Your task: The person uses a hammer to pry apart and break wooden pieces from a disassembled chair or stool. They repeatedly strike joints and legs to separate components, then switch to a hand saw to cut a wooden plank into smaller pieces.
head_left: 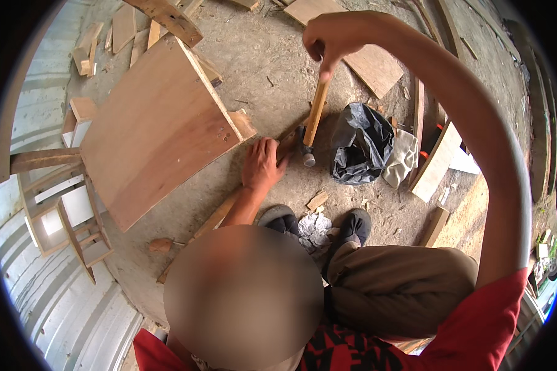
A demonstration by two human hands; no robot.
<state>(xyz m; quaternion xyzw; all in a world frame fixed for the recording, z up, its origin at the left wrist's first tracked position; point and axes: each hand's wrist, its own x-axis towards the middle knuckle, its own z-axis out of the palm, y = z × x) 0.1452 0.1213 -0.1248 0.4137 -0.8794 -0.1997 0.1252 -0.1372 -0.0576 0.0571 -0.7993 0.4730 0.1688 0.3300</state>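
Note:
My right hand (337, 40) reaches far forward and grips a hammer (316, 117) near the end of its wooden handle. The hammer hangs head down, its dark metal head just right of my left hand. On a narrow wooden strip (218, 213) lying on the ground, my left hand (263, 164) is closed with bent fingers, its thumb toward the hammer head. The strip passes beneath that hand, so its middle is hidden. Whether the hammer head touches the wood I cannot tell.
A large plywood panel (161, 130) stands at the left. Right of the hammer sits an open black plastic bag (362, 145) beside a pale cloth (402, 157). Boards (436, 164) lie at the right. Crumpled paper (315, 230) is between my shoes, and a wooden frame (68, 216) leans at the left wall.

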